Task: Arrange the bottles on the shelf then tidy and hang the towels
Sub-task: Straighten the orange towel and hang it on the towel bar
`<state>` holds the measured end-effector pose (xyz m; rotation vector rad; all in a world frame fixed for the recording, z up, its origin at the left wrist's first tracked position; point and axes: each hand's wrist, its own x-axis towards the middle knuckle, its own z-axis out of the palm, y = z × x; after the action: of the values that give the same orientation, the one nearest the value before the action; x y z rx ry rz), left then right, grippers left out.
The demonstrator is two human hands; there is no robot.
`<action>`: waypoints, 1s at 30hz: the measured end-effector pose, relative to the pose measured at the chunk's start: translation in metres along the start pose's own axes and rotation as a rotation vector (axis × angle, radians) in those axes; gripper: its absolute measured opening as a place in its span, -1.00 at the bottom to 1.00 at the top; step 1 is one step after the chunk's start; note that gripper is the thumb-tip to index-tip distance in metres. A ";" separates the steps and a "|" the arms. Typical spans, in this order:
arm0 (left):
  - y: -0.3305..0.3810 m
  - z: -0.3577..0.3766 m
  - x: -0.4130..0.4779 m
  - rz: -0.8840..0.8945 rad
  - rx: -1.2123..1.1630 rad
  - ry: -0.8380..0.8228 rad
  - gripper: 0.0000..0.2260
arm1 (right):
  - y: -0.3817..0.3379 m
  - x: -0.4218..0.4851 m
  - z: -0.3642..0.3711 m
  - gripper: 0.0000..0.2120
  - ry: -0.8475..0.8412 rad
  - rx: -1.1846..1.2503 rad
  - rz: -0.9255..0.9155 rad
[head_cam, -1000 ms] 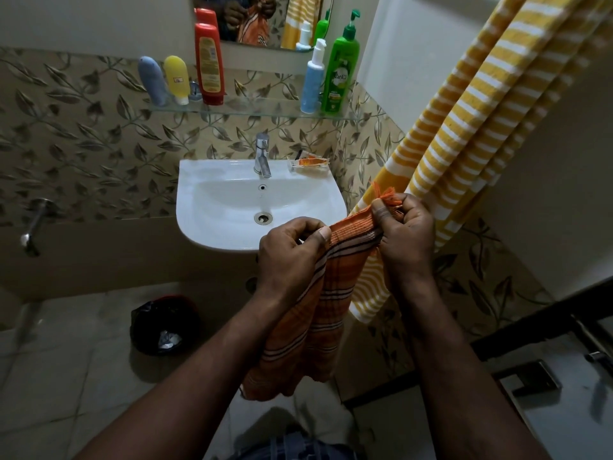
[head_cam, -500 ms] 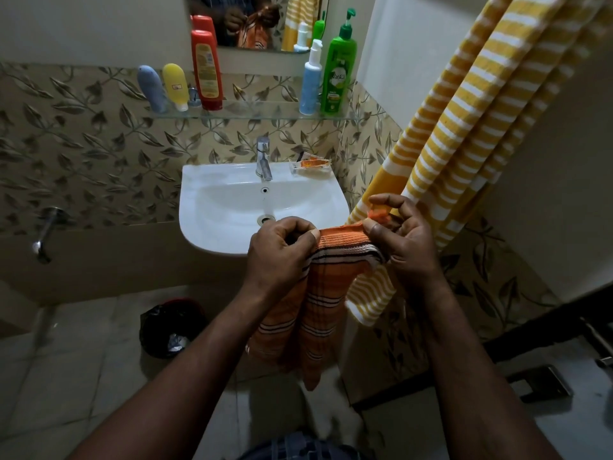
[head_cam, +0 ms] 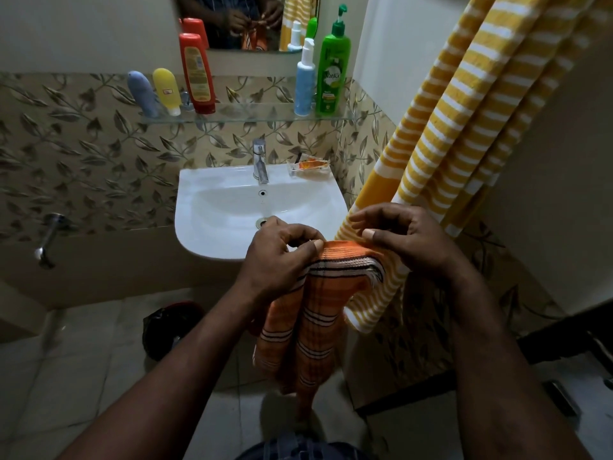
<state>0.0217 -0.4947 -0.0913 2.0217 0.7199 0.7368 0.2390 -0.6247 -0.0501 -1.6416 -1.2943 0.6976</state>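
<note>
At the centre of the frame the left hand [head_cam: 282,257] curls over and pinches one end of the orange towel [head_cam: 315,320] at its top fold, thumb against forefinger. Just to its right, the right hand [head_cam: 408,240] pinches the other end of that fold with thumb and forefinger, its remaining fingers loosely arched above.

The cloth looks thin, light and limp. It will likely sag wherever it is unsupported, so the two ends of the gathered top edge seem the sensible grip (a single mid-point hold would let it bunch). The held edge runs left to right across the picture. The long axis hangs straight down toward the bottom of the frame, with the free end lowest and folded in loose pleats.

Behind the right hand, the yellow striped towel [head_cam: 464,127] slants from the upper right down to the centre. At upper centre the bottles [head_cam: 196,74] stand upright on the glass shelf [head_cam: 248,117].
</note>
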 end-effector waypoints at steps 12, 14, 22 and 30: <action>-0.002 0.015 0.020 0.047 0.009 -0.107 -0.86 | 0.001 0.036 0.002 -0.87 -0.361 -0.203 0.133; -0.005 0.015 0.022 0.033 0.010 -0.087 -0.85 | 0.006 0.037 -0.004 -0.90 -0.329 -0.140 0.138; -0.023 0.016 0.027 -0.026 -0.007 0.081 -0.88 | 0.014 0.039 -0.016 -0.82 -0.037 0.004 -0.006; -0.017 0.013 0.030 -0.011 -0.082 0.176 -0.91 | 0.012 0.045 -0.008 -0.79 0.082 0.116 -0.066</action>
<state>0.0470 -0.4720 -0.1053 1.8939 0.7870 0.9312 0.2645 -0.5850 -0.0530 -1.5120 -1.2211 0.6469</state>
